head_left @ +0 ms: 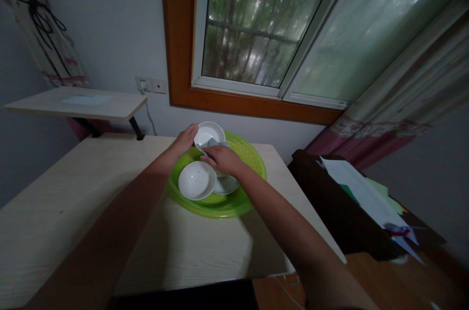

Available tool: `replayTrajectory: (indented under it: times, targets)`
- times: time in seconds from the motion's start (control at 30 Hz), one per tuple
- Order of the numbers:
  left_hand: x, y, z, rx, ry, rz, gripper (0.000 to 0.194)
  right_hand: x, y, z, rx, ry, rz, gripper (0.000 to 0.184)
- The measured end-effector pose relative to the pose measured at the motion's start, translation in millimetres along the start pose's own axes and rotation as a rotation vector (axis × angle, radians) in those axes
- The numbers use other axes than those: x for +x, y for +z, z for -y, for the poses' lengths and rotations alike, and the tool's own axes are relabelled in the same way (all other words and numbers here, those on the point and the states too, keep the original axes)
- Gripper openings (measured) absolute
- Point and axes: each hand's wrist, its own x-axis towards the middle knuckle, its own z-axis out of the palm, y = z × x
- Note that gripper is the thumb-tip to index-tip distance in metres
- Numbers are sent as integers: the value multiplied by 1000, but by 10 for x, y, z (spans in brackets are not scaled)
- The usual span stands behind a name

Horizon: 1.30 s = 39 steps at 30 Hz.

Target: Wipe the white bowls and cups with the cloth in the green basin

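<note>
The upper white bowl (209, 131) is above a pale table (208, 251), at the far side of a green basket (252, 156) holding a nearer white bowl (197, 180) and a partly hidden dish (226, 185). The left hand (186, 139) grips the upper white bowl's rim; the right hand (224, 159) presses its closed fingers on a grayish cloth (211, 142) inside.

Window (264, 22) — closed pane | raised shelf (78, 101) — paper on top | 2 wall sockets (159, 86)
</note>
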Motion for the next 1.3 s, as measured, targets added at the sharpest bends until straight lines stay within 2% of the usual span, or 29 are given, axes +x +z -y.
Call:
replayTrajectory:
  times: [0.1, 0.2, 0.43, 0.63, 0.77, 0.83, 0.9, 1.07, 1.3]
  targets:
    - [6, 3, 15, 15, -1, 1, 56, -3, -91, -4, -41, 47, 5, 52]
    - [3, 11, 1, 18, 21, 20, 58, -16, -125, -69, -90, 113, -68, 55]
    - [-30, 14, -89, 2, 42, 15, 63, -47, -93, -244, -137, 199, -304, 27]
    - [-37, 3, -133, -20, 87, 20, 65, -41, -53, -330, 34, 300, -480, 13]
    - [-49, 0, -167, -44, 87, 46, 66, -33, 40, -408, 241, 401, -584, 29]
    - [-61, -1, -193, -57, 77, 72, 65, -32, 77, -431, 285, 444, -573, 40]
    - [-75, -1, -221, -71, 72, 100, 66, -31, 92, -429, 267, 474, -510, 45]
    - [-94, 6, -254, -107, 42, 119, 68, -20, 42, -351, 227, 592, -278, 32]
    - [-91, 18, -278, -66, 51, 154, 65, 9, -35, -350, 230, 711, -151, 27]
